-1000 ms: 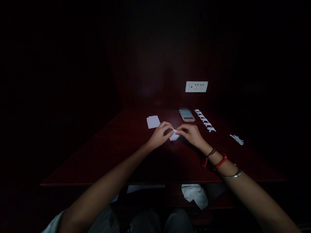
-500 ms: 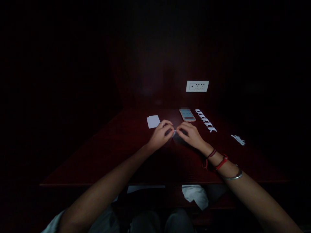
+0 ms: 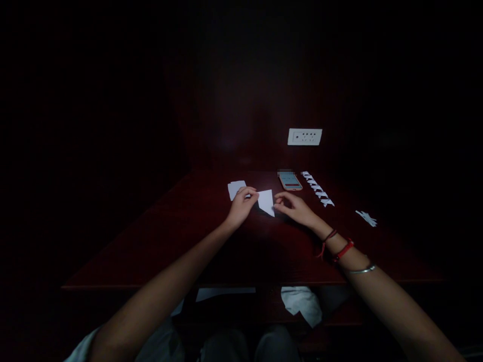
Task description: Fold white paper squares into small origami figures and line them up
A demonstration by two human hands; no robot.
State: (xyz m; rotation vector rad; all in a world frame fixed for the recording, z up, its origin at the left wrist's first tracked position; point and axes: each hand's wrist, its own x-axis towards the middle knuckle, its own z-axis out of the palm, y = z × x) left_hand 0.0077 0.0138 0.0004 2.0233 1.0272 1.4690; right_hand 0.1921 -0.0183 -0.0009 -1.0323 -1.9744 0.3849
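A white piece of paper (image 3: pixel 266 202), folded with slanted edges, is held above the dark red table in front of me. My left hand (image 3: pixel 242 203) pinches it by its left corner between thumb and fingers. Just beyond the right edge of the paper is my right hand (image 3: pixel 295 207), its fingers curved and thumb a little apart from them, gripping nothing I can see. Behind my left hand lies a small stack of white paper sheets (image 3: pixel 234 189), partly covered by the fingers.
A phone (image 3: pixel 290 181) lies at the back of the table (image 3: pixel 181 241). Right of it runs a row of folded white paper pieces (image 3: pixel 317 189). Thin paper strips (image 3: pixel 366 218) lie farther right. A socket panel (image 3: pixel 305 137) is on the wall; pale cloth (image 3: pixel 302 304) shows below the table edge.
The paper, earlier pinched small between both hands, now shows its broad face. My right hand has come off it, and my left hand has shifted slightly left with it.
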